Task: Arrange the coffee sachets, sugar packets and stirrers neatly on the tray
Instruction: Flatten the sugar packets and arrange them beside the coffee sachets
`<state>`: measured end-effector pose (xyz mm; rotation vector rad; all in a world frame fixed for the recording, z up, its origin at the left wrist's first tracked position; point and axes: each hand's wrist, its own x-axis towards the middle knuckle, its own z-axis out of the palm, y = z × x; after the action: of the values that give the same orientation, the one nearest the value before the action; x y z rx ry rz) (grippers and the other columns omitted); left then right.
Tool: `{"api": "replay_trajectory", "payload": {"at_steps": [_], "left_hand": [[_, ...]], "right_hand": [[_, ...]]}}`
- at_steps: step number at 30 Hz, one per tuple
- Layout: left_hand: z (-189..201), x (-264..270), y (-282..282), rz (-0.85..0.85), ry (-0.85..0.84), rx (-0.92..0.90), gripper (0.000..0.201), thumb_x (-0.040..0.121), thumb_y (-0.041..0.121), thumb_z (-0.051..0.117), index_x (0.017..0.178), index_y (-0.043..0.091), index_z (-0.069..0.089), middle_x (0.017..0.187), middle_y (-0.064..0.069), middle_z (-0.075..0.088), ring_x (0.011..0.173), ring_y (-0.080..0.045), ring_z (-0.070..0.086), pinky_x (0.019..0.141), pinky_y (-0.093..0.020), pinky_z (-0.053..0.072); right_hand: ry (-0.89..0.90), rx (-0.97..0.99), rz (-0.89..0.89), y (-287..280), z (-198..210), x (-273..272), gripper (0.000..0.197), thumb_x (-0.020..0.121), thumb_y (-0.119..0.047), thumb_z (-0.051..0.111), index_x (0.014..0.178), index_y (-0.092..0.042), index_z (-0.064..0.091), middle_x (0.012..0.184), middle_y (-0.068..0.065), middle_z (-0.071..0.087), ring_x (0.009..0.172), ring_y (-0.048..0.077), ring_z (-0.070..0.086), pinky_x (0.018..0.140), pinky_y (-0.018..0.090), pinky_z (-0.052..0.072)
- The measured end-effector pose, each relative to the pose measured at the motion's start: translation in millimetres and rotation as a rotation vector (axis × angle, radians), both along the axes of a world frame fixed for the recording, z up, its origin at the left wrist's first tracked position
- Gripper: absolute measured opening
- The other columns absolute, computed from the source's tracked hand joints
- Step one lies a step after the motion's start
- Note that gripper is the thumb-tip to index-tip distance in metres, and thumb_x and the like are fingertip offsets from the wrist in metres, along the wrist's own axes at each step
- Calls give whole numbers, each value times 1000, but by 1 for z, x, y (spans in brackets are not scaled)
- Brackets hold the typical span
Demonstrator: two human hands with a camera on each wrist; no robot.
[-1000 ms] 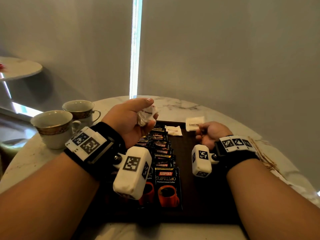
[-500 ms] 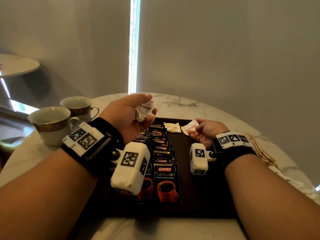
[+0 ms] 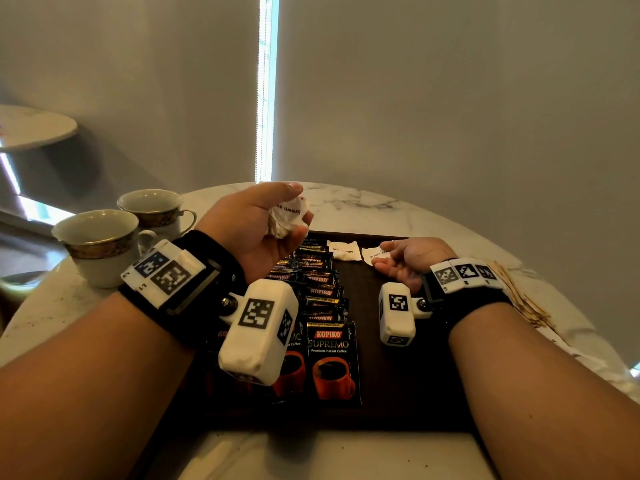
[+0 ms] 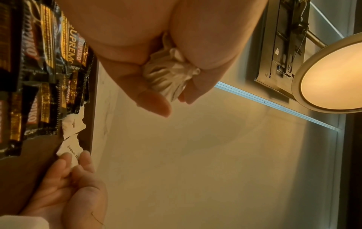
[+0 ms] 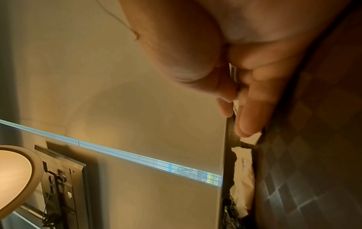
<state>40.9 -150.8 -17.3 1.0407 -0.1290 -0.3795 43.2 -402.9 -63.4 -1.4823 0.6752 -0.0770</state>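
1. The left hand (image 3: 258, 226) is raised over the far left part of the dark tray (image 3: 388, 368), its grip curled tight around a crumpled bunch of white brown sugar packets (image 3: 286, 216); the left wrist view shows the wad squeezed between the thumb and the fingers (image 4: 154, 99).
2. The right hand (image 3: 412, 259) lies low at the tray's far edge, its grip pinching the near end of a brown sugar packet (image 3: 374, 253) that rests flat on the tray; in the right wrist view the packet's edge sits between thumb and fingertips (image 5: 248, 120).
3. A second flat sugar packet (image 3: 343, 251) lies just left of that one, close beside it along the same far edge.
4. Kopiko Supremo coffee sachets (image 3: 332, 362) run down the tray's left half in overlapping rows, from the far edge toward the person.
5. A pile of wooden stirrers (image 3: 519, 296) lies on the marble worktop (image 3: 363, 202), off the tray to the right of the right wrist.
6. Two gold-banded teacups (image 3: 100, 244) stand together on the worktop left of the tray.
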Motion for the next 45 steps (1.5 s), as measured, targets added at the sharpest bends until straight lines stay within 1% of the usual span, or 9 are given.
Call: {"api": "replay_trajectory", "payload": {"at_steps": [3, 8, 16, 20, 26, 31, 40, 43, 45], "left_hand": [[0, -1, -1, 11, -5, -5, 21, 89, 18, 70, 103, 6, 61, 94, -13, 59, 68, -18, 65, 46, -21, 50], [0, -2, -1, 14, -8, 0, 24, 90, 18, 70, 107, 6, 60, 95, -13, 60, 65, -17, 66, 45, -21, 51], [0, -3, -2, 9, -5, -15, 25, 90, 16, 69, 111, 5, 60, 101, -13, 58, 67, -18, 66, 45, -20, 51], [1, -3, -1, 4, 0, -14, 23, 90, 17, 69, 109, 6, 60, 100, -13, 59, 66, -18, 66, 45, -21, 51], [0, -2, -1, 5, 3, -11, 21, 90, 16, 70, 106, 7, 60, 97, -13, 60, 68, -18, 66, 45, -21, 51], [1, -3, -2, 13, 10, -8, 22, 89, 17, 70, 105, 6, 60, 92, -12, 61, 67, -18, 67, 45, -21, 51], [1, -6, -2, 12, 9, -19, 22, 88, 16, 70, 105, 6, 62, 98, -15, 59, 70, -21, 66, 46, -23, 52], [3, -9, -1, -3, -1, -38, 16, 87, 16, 65, 100, 6, 63, 104, -17, 58, 75, -23, 65, 49, -24, 53], [3, -10, 0, -10, -3, -59, 15, 88, 14, 57, 97, 5, 64, 106, -19, 57, 78, -25, 64, 52, -25, 54]], "right_hand": [[7, 5, -9, 1, 1, 0, 32, 101, 5, 32, 121, 1, 58, 120, 24, 59, 85, 25, 65, 48, 25, 59], [16, 15, 6, 1, 1, 1, 30, 104, 1, 34, 123, -1, 57, 99, 21, 61, 81, 23, 65, 48, 25, 58], [8, -30, 0, 1, 0, 2, 20, 102, -8, 46, 118, -4, 58, 114, 23, 64, 71, 20, 67, 42, 23, 53], [-2, -98, -38, 0, -1, 4, 29, 97, -15, 52, 123, -2, 54, 109, 23, 69, 62, 19, 67, 39, 23, 47], [20, -200, -25, 0, 3, 5, 21, 95, -18, 54, 109, -2, 58, 100, 20, 73, 64, 22, 66, 49, 29, 49], [22, -237, -48, -1, 1, 6, 25, 91, -22, 58, 107, -3, 61, 98, 20, 73, 66, 24, 65, 53, 30, 50], [55, -270, -40, -3, 2, 7, 28, 89, -29, 61, 102, -5, 63, 100, 16, 71, 72, 24, 64, 57, 33, 50], [58, -304, -30, -6, 2, 8, 25, 86, -31, 62, 96, -8, 64, 99, 14, 70, 71, 24, 63, 55, 33, 50], [54, -357, -34, -7, 2, 7, 22, 87, -33, 63, 87, -11, 62, 93, 12, 66, 70, 25, 60, 60, 35, 52]]}}
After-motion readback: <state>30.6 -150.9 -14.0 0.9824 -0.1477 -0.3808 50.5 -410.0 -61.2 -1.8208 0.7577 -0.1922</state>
